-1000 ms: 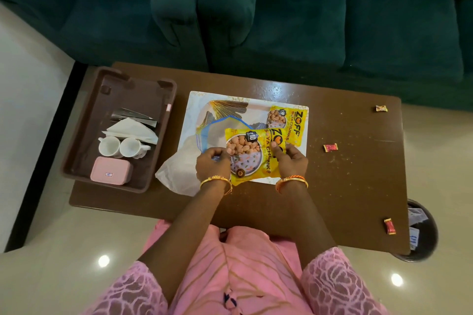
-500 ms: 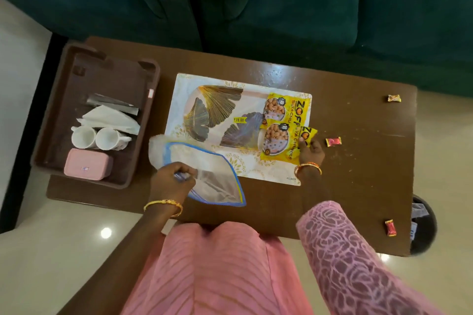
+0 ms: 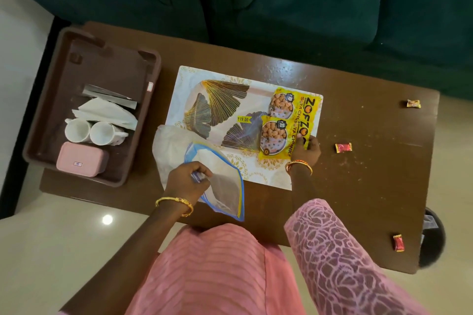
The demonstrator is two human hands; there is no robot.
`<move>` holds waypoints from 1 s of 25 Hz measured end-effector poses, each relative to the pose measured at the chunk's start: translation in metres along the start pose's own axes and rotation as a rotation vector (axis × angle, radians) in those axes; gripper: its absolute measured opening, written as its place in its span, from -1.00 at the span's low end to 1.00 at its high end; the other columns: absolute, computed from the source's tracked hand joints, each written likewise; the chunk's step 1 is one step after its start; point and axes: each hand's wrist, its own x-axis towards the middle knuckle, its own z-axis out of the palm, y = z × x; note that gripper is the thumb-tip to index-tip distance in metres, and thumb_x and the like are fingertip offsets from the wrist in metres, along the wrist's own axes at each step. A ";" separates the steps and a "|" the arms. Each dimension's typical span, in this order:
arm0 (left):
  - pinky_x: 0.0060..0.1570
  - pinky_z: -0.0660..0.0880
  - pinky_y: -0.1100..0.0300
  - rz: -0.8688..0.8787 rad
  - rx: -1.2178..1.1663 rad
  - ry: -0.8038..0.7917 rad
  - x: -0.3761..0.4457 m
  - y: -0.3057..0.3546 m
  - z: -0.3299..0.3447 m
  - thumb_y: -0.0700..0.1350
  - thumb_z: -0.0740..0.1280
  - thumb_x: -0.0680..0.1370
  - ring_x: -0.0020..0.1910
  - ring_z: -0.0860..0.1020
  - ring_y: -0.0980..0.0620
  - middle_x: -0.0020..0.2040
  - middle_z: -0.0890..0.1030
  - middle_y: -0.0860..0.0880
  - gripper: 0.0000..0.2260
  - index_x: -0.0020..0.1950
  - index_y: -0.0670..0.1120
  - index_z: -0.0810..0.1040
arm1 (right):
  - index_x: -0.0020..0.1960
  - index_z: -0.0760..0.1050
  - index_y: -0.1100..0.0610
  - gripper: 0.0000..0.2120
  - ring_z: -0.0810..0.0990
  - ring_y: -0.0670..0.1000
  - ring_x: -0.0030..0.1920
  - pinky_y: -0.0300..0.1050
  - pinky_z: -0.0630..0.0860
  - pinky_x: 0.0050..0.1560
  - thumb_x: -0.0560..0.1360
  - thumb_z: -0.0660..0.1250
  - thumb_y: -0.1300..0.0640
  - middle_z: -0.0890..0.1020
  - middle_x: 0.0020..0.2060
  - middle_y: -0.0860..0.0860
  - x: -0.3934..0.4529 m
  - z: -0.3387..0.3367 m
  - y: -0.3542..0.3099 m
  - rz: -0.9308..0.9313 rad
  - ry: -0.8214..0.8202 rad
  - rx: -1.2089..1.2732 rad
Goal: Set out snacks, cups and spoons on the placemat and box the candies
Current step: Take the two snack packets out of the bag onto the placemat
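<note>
Pinching the mouth of a clear zip bag with blue edging, our left hand is curling closed around it at the near edge of the table, the bag hanging partly past that edge. Just beyond, our right hand is pressing its fingertips on the near corner of the nearer snack packet, fingers bent onto the yellow wrapper; we cannot tell whether they are gripping it or only holding it flat. That packet is lying on the right end of the placemat, overlapping a second snack packet behind it. A crumpled white bag is resting against the mat's near-left corner. To the left, the brown tray is holding a pink box, two white cups on their sides, napkins and foil sachets. Three wrapped candies are lying scattered on the table's right side, well apart from one another.
</note>
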 end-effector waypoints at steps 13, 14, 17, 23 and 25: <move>-0.26 0.41 0.52 0.003 -0.074 -0.016 -0.002 -0.002 -0.003 -0.34 0.40 0.38 -0.27 0.51 0.19 -0.23 0.60 0.02 -0.87 -0.19 -0.12 0.62 | 0.23 0.40 0.25 -0.47 0.43 0.20 0.22 -0.01 0.34 0.21 0.35 0.44 0.04 0.48 0.16 0.24 -0.082 -0.033 -0.032 -0.404 -0.133 -0.250; -0.22 0.47 0.41 -0.005 -0.088 -0.017 -0.002 -0.001 -0.005 -0.33 0.40 0.38 -0.26 0.52 0.16 -0.22 0.60 0.03 -0.86 -0.19 -0.10 0.62 | 0.32 0.32 0.18 -0.29 0.40 0.12 0.29 -0.02 0.35 0.29 0.29 0.47 -0.08 0.44 0.26 0.17 -0.106 -0.042 -0.032 -0.377 -0.401 -0.263; -0.24 0.58 0.17 -0.042 -0.145 -0.050 -0.003 0.002 -0.013 -0.31 0.41 0.40 -0.30 0.54 0.06 -0.21 0.58 0.00 -0.85 -0.18 -0.06 0.61 | 0.48 -0.13 -0.10 0.24 0.30 0.01 0.39 0.06 0.34 0.37 0.02 0.50 -0.37 0.26 0.45 -0.02 -0.169 -0.059 -0.032 -0.321 -0.953 -0.613; -0.40 0.52 0.28 0.045 -0.376 -0.047 -0.019 -0.003 -0.060 0.11 0.49 0.33 -0.42 0.57 0.11 -0.03 0.55 -0.03 -0.55 0.18 0.25 0.45 | 0.25 0.44 0.06 -0.61 0.60 0.23 -0.01 0.05 0.54 -0.01 0.43 0.30 0.24 0.65 0.02 0.16 -0.197 -0.055 -0.067 -0.473 -0.721 -0.698; -0.22 0.48 0.33 0.183 -0.311 0.059 -0.025 -0.020 -0.093 0.26 0.49 0.19 -0.16 0.56 0.13 0.08 0.47 0.05 -0.24 0.31 0.41 0.23 | 0.07 0.56 0.13 -0.74 0.63 0.19 -0.17 0.10 0.59 -0.05 0.42 0.28 0.32 0.67 -0.13 0.21 -0.194 -0.062 -0.095 -0.441 -0.793 -0.612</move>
